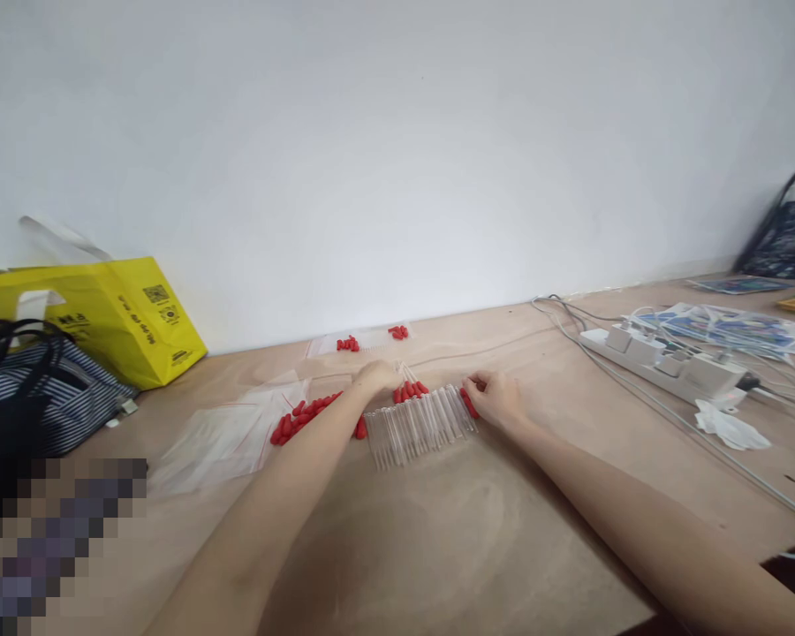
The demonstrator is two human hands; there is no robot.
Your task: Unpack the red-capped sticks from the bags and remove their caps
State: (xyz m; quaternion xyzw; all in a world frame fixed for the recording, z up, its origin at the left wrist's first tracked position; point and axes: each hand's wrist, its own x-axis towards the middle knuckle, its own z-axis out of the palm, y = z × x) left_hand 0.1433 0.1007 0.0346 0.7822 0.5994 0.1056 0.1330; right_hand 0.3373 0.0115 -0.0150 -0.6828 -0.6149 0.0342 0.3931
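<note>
A row of slim clear tubes [420, 428] lies side by side on the wooden table between my two hands. My left hand [377, 378] is bent over behind the row's left end, its fingers closed and partly hidden; what they hold cannot be made out. Just beside its fingertips is a small cluster of red rubber bulbs [411, 390] along the tubes' far ends. At the right end, my right hand [496, 396] has thumb and fingers pinched together at a red rubber bulb [469, 403]. A larger heap of red bulbs [303, 418] lies left of the row, partly behind my left forearm.
Clear plastic bags [218, 435] lie at left, near a yellow bag [149, 318] and a striped bag [72, 389]. Another clear bag with red pieces [348, 344] rests by the wall. At right are a power strip [662, 362], cables, crumpled tissue [729, 426] and printed sheets [729, 329].
</note>
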